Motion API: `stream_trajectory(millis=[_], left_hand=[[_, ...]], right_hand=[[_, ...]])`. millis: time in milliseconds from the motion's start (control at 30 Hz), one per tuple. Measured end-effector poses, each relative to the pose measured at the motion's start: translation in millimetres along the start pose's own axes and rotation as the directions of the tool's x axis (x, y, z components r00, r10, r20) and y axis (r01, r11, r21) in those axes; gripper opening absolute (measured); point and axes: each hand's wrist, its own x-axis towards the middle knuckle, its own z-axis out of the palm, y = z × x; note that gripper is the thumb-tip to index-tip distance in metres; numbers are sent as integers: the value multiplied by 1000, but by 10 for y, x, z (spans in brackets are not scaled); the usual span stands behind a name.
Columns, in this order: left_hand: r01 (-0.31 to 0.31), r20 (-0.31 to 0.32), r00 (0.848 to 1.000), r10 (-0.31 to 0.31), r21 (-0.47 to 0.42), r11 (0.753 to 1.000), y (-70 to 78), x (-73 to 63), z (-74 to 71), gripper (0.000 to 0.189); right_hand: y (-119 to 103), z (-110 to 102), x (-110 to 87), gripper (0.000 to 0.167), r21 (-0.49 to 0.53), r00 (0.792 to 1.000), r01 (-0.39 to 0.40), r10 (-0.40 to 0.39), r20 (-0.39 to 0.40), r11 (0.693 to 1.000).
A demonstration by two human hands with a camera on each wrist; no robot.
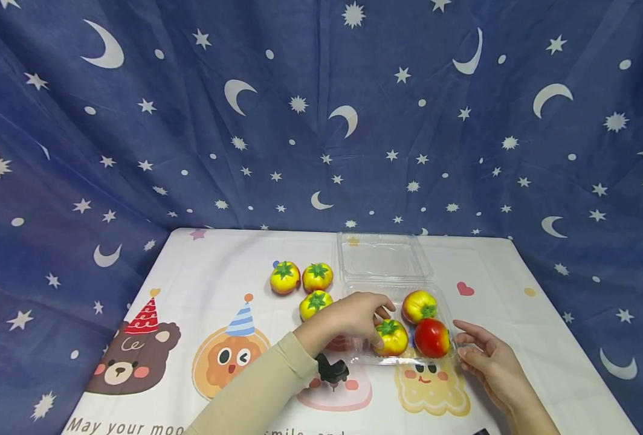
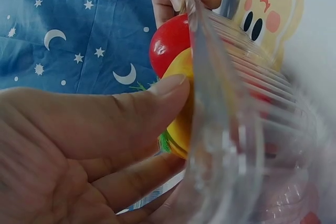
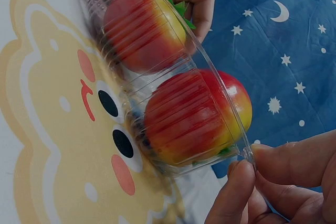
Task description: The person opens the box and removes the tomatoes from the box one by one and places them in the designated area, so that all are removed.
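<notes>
A clear plastic clamshell box (image 1: 373, 360) lies opened on the table, its lid (image 1: 384, 257) folded back toward the curtain. Inside are three yellow-and-red tomatoes: one leaf-up at the front left (image 1: 392, 338), one tipped over at the back (image 1: 419, 306), and a mostly red one (image 1: 432, 338) at the front right. My left hand (image 1: 356, 317) reaches over the box's left side and holds the front-left tomato (image 2: 181, 124) between thumb and fingers. At the right corner, my right hand (image 1: 490, 362) pinches the box's rim (image 3: 247, 153) with thumb and forefinger.
Left of the box sit three more tomatoes with green leaves: one at far left (image 1: 284, 278), one beside it (image 1: 318, 277), and one nearer (image 1: 315, 305), close to my left forearm. A white cartoon-print cloth (image 1: 234, 254) covers the table. Behind hangs a blue star-and-moon curtain (image 1: 278, 181).
</notes>
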Motion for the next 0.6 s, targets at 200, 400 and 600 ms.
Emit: stream_trajectory(millis=[200, 400, 600], left_hand=[[0, -7, 1000, 0, 39, 999, -3, 5, 20, 71], [-10, -15, 1000, 10, 52, 999, -19, 2, 29, 71], [-45, -26, 999, 45, 25, 999, -61, 13, 9, 71]], right_hand=[[-7, 5, -6, 70, -2, 1000, 12, -12, -6, 1000], [-11, 7, -11, 69, 11, 999, 34, -34, -6, 999], [-20, 8, -10, 68, 2, 1000, 30, -30, -6, 1000]])
